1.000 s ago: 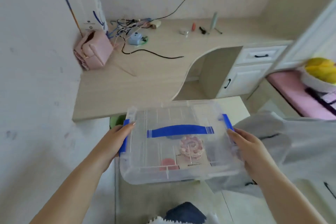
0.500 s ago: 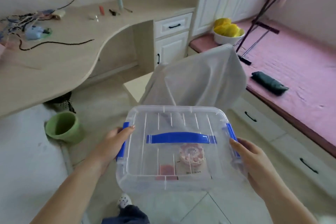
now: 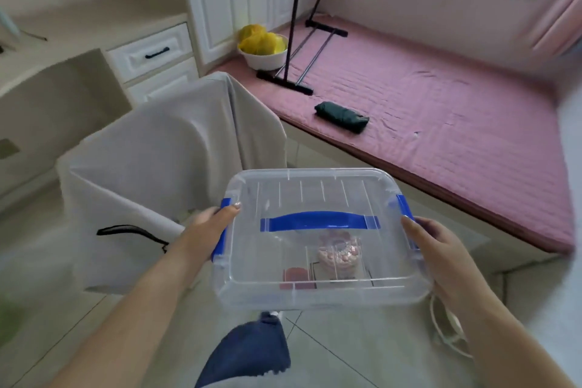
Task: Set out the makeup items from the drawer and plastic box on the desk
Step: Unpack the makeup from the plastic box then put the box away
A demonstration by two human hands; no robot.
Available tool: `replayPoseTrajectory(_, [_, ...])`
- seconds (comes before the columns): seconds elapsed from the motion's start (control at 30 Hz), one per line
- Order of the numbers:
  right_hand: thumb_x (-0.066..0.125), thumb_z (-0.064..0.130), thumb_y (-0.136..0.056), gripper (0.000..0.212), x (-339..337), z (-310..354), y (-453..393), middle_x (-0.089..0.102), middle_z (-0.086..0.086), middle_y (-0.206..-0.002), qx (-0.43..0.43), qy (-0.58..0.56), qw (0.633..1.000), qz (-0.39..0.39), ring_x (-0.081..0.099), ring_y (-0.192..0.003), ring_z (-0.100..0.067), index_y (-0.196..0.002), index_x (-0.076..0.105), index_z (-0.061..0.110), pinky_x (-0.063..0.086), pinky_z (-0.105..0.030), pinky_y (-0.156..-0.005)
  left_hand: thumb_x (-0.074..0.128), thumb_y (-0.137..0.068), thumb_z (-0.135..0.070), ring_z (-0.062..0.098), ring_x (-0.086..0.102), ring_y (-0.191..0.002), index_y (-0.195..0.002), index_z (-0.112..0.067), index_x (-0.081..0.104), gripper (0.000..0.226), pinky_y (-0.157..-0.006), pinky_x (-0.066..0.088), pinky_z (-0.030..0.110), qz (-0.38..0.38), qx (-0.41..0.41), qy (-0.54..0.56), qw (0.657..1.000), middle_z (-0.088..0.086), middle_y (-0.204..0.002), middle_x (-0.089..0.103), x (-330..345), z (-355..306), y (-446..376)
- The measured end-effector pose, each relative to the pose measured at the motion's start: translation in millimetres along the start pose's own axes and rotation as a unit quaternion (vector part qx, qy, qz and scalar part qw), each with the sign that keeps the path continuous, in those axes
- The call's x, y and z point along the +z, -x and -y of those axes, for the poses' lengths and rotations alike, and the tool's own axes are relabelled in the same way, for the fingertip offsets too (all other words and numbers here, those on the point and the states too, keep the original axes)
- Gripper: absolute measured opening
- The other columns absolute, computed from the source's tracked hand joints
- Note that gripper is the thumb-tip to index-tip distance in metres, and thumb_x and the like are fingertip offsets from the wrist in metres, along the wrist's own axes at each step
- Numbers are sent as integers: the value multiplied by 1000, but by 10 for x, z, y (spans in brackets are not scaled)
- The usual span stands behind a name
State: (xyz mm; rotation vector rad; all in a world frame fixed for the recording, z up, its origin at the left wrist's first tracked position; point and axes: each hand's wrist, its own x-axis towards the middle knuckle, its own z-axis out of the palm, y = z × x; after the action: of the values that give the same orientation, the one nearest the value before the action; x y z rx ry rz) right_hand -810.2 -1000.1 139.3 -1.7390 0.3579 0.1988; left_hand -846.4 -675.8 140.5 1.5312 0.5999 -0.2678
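Observation:
I carry a clear plastic box [image 3: 271, 264] with a blue handle [image 3: 318, 221] and blue side clips, its lid on, in front of me above the floor. My left hand [image 3: 209, 230] grips its left end at the clip, and my right hand [image 3: 441, 249] grips its right end. Through the lid I see a round pink beaded item [image 3: 338, 252] and a small red item [image 3: 296, 276] at the near side. The desk [image 3: 63, 38] with its white drawer [image 3: 151, 52] lies at the far left.
A chair draped in grey cloth [image 3: 163, 148] stands just left of the box. A pink mattress platform [image 3: 441, 104] fills the right, carrying a white bowl of yellow things [image 3: 263, 47], a black stand [image 3: 294, 25] and a dark folded bundle [image 3: 341, 116]. Tiled floor lies below.
My view has swung right, from the desk toward the pink platform and window. The box stays held in both hands the same way.

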Motion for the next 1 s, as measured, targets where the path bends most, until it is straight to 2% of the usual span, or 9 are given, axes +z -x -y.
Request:
replayPoseTrajectory(0.13, [61,32,-89,15,-196,3,-554,68,-8,-93,6,-7,999,-32,60,-80,-25,-97,64,20,46,-41,-72,56,-88,-45,40,68,-94,-101,-12,67,37,-90,52,57,25,3,-18,1000,18,-97,72,415,-274,-584])
replayPoseTrajectory(0.23, [60,31,-89,16,-262,121,-1136,68,-5,-92,9,-7,999,-53,62,-82,-25,-99,64,19,49,-43,-75,52,-93,-38,40,68,-92,-107,-5,63,38,-88,54,53,30,-3,-31,999,21,-101,70,697,-561,-1170])
replayPoseTrajectory(0.3, [59,30,-90,19,-279,275,-1516,68,-2,-93,3,4,998,-65,62,-83,-22,-103,64,17,50,-41,-76,54,-90,-42,39,68,-90,-107,-6,62,41,-86,54,54,43,0,-24,999,22,-102,70,856,-801,-1526])
replayPoseTrajectory(0.4, [57,28,-91,19,-326,604,-2196,68,1,-91,-15,22,996,-83,61,-80,-17,-104,64,15,48,-33,-69,63,-70,-59,41,67,-95,-106,-10,62,61,-88,52,60,56,6,-27,998,21,-102,70,1052,-1252,-2146])
replayPoseTrajectory(0.6, [55,28,-93,21,-222,1306,-3396,67,2,-86,-43,44,995,-84,59,-71,-15,-104,64,14,46,-30,-59,61,-64,-59,42,67,-94,-106,-5,63,68,-89,52,58,42,38,-20,998,25,-102,68,1277,-2120,-3060])
replayPoseTrajectory(0.73, [53,26,-94,13,-9,1701,-4284,65,7,-81,-56,48,995,-61,58,-66,-11,-99,63,19,48,-23,-55,57,-74,-51,35,63,-83,-110,4,58,66,-86,51,51,-8,53,-19,998,28,-96,65,1281,-2589,-3702])
replayPoseTrajectory(0.83, [54,25,-94,16,223,1903,-4985,65,5,-81,-62,45,997,-23,57,-69,-13,-103,62,15,48,-30,-66,58,-86,-43,45,64,-91,-109,3,58,50,-89,50,58,-46,57,-3,997,32,-104,63,1252,-2816,-4163])
replayPoseTrajectory(0.9, [55,26,-93,17,440,2065,-5518,64,3,-81,-71,47,996,9,56,-68,-14,-103,63,15,46,-30,-63,61,-82,-43,44,64,-88,-108,3,58,53,-89,50,61,-84,44,21,995,32,-101,63,1219,-2975,-4509])
replayPoseTrajectory(1.0, [54,29,-93,16,857,2378,-6362,65,2,-84,-82,62,993,65,56,-65,-13,-102,63,19,45,-28,-58,55,-91,-39,31,64,-78,-108,1,60,43,-82,52,48,-147,39,32,988,21,-89,66,1121,-3229,-4992])
